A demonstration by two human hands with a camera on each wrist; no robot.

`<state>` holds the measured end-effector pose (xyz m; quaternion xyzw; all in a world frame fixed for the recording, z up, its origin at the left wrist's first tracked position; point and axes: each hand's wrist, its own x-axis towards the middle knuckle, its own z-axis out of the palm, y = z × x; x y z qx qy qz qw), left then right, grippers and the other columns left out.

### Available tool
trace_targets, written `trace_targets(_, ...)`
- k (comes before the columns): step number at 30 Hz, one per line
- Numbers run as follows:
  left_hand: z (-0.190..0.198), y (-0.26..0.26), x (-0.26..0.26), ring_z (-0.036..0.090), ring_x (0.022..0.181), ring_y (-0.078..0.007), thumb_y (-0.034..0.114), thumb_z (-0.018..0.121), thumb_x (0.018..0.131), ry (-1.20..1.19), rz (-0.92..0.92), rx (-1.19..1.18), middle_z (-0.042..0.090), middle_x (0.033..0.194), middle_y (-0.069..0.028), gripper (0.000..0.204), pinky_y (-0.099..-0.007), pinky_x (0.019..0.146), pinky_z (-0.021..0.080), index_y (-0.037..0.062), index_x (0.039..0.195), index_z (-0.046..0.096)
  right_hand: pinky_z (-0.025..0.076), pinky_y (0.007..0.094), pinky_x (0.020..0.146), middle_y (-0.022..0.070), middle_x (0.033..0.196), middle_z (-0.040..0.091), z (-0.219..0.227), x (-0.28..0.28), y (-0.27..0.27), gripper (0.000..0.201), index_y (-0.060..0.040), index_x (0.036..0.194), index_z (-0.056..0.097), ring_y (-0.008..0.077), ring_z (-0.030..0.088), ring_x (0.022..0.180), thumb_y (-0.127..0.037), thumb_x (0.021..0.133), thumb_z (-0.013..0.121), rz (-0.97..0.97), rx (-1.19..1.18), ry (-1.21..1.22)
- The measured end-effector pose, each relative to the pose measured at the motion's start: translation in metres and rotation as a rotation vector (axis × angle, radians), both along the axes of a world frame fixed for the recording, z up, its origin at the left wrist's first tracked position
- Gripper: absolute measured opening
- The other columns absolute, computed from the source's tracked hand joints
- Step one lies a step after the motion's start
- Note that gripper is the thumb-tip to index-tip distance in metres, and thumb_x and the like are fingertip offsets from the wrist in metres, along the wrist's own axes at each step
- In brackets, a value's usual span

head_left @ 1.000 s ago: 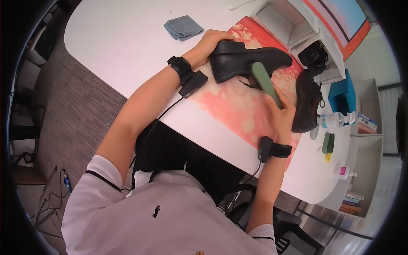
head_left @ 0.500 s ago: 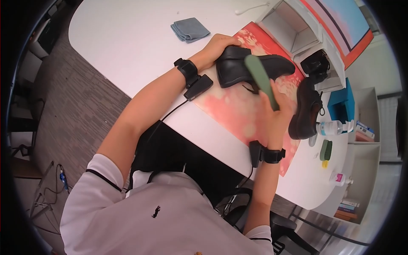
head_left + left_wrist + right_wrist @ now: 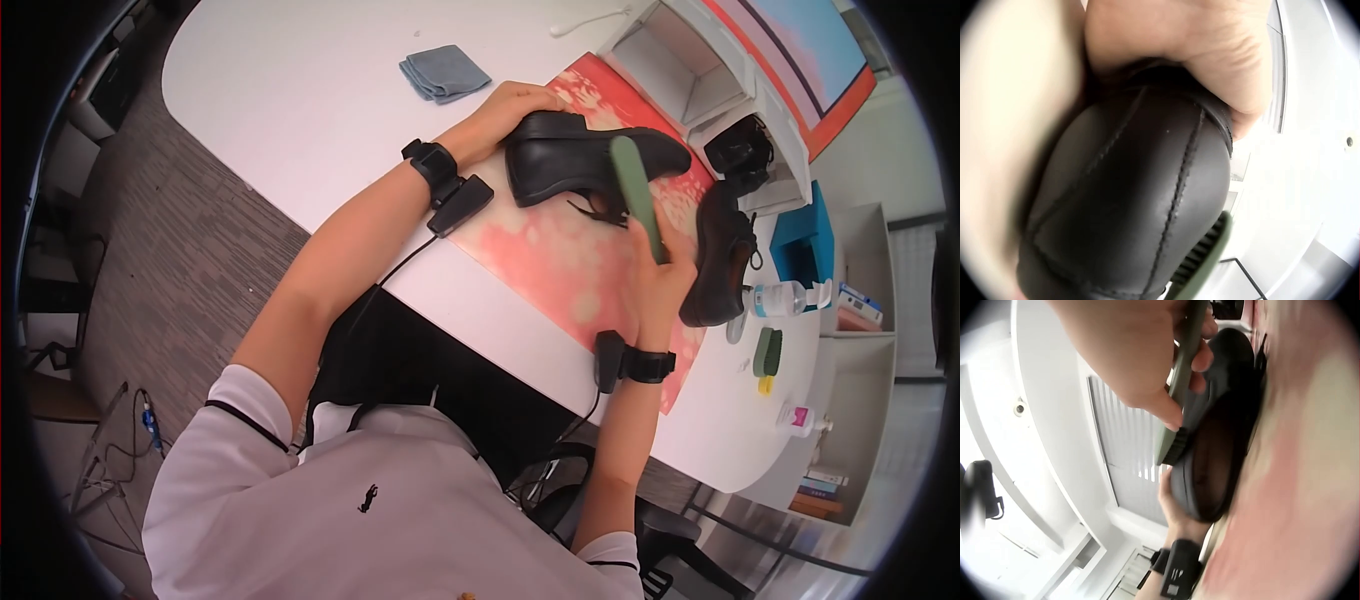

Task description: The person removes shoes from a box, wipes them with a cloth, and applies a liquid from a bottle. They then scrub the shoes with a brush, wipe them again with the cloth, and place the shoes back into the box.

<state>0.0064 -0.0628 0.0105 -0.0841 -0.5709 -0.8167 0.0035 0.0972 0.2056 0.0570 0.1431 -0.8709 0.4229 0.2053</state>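
A black leather shoe [image 3: 570, 160] lies on its side over the red and cream mat [image 3: 540, 270], its toe pointing right in the head view. My left hand [image 3: 508, 118] grips it at the heel end. In my right hand [image 3: 662, 270] is a green brush [image 3: 632, 180], held by its handle. The dark bristles [image 3: 1177, 447] are against the shoe's upper in the right wrist view. The left wrist view shows the brush [image 3: 1205, 262] beside the stitched heel [image 3: 1129, 194].
A second black shoe [image 3: 716, 260] stands at the mat's right edge. Beyond it are a pump bottle [image 3: 782, 299], a teal box [image 3: 803, 240] and another green brush [image 3: 768, 352]. A folded grey cloth [image 3: 445, 74] lies at the upper left, and a white shelf unit [image 3: 680, 60] behind.
Over the shoe, the brush first moved left toward the heel, then back to the right with my right hand. My left hand keeps its grip on the heel end.
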Motion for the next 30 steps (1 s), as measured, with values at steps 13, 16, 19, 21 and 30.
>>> trace_targets(13, 0.04, -0.028, 0.032, 0.051, 0.126, -0.02, 0.012, 0.077, 0.075, 0.121, -0.344, -0.316, 0.057, 0.137, -0.0065, 0.067, -0.0296, 0.108, 0.037, 0.01, 0.138, 0.057, 0.047, 0.0246, 0.075, 0.0075, 0.093, 0.07, -0.005, -0.005, 0.025, 0.045, -0.004, 0.127, 0.066, 0.0108, 0.06, 0.081, -0.019, 0.087, 0.075, -0.084, -0.04, -0.111)
trace_targets(16, 0.037, -0.031, 0.029, 0.051, 0.126, -0.0194, 0.008, 0.074, 0.076, 0.117, -0.394, -0.204, 0.057, 0.137, -0.0065, 0.065, -0.0294, 0.109, 0.036, 0.0092, 0.139, 0.057, 0.047, 0.0249, 0.073, 0.0068, 0.091, 0.069, -0.012, -0.01, 0.032, 0.044, -0.0049, 0.127, 0.066, 0.0105, 0.059, 0.078, -0.019, 0.086, 0.076, -0.09, -0.055, -0.077)
trace_targets(19, 0.039, -0.023, 0.032, 0.05, 0.127, -0.0187, 0.008, 0.073, 0.077, 0.095, -0.27, -0.325, 0.057, 0.137, -0.0065, 0.063, -0.0298, 0.109, 0.037, 0.0094, 0.139, 0.057, 0.046, 0.0249, 0.07, 0.0057, 0.088, 0.068, -0.017, -0.013, 0.031, 0.044, -0.006, 0.127, 0.067, 0.0101, 0.057, 0.074, -0.019, 0.086, 0.075, -0.021, -0.082, 0.006)
trace_targets(21, 0.04, -0.023, 0.031, 0.05, 0.128, -0.0188, 0.011, 0.075, 0.078, 0.115, -0.28, -0.337, 0.057, 0.137, -0.0065, 0.062, -0.03, 0.109, 0.037, 0.0091, 0.137, 0.058, 0.046, 0.0248, 0.07, 0.006, 0.088, 0.067, -0.014, -0.009, 0.025, 0.044, -0.0064, 0.127, 0.067, 0.0102, 0.057, 0.074, -0.02, 0.086, 0.075, -0.026, -0.065, -0.013)
trace_targets(30, 0.043, -0.004, 0.033, 0.055, 0.124, -0.0214, 0.032, 0.082, 0.077, 0.145, -0.057, -0.65, 0.06, 0.134, -0.0144, 0.071, -0.0336, 0.104, 0.043, 0.0063, 0.137, 0.056, 0.048, 0.026, 0.074, 0.0088, 0.092, 0.068, -0.017, -0.009, 0.027, 0.042, -0.0047, 0.127, 0.066, 0.0125, 0.06, 0.079, -0.016, 0.087, 0.074, -0.06, -0.129, -0.037)
